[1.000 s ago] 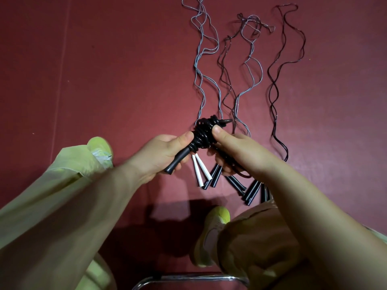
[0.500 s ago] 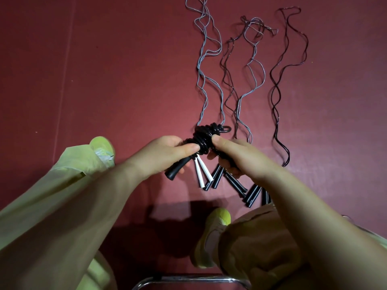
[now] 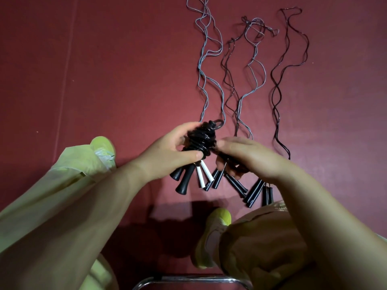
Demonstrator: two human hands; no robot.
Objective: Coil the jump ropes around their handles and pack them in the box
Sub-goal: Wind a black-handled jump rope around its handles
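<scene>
Head view, looking down at red floor (image 3: 104,80). Left hand (image 3: 167,153) grasps the coiled black rope bundle (image 3: 202,137): thumb pressed across its lower end, fingers curled round the far side. Rope is wound tight around the paired black handles (image 3: 185,181), whose flared ends stick out below the hand; a small loop pokes out at the top of the bundle. Right hand (image 3: 249,155) sits just right of the bundle, fingertips touching the coil's side, fingers curled; whether they pinch the rope's end, can't tell.

Uncoiled ropes lie on the floor beyond the hands, running away from the camera: grey rope (image 3: 206,59) leftmost, a dark and grey tangled pair (image 3: 251,59) in the middle, black rope (image 3: 278,91) rightmost and apart from the others. Their handles fan out on the floor under the hands: white handles (image 3: 202,174), then several black handles (image 3: 254,193) to the right, partly hidden by the right forearm.

Yellow-green shoes (image 3: 213,233) and light trousers (image 3: 69,178) frame the bottom. Chrome tube (image 3: 188,279) at bottom edge. Box not in view.
</scene>
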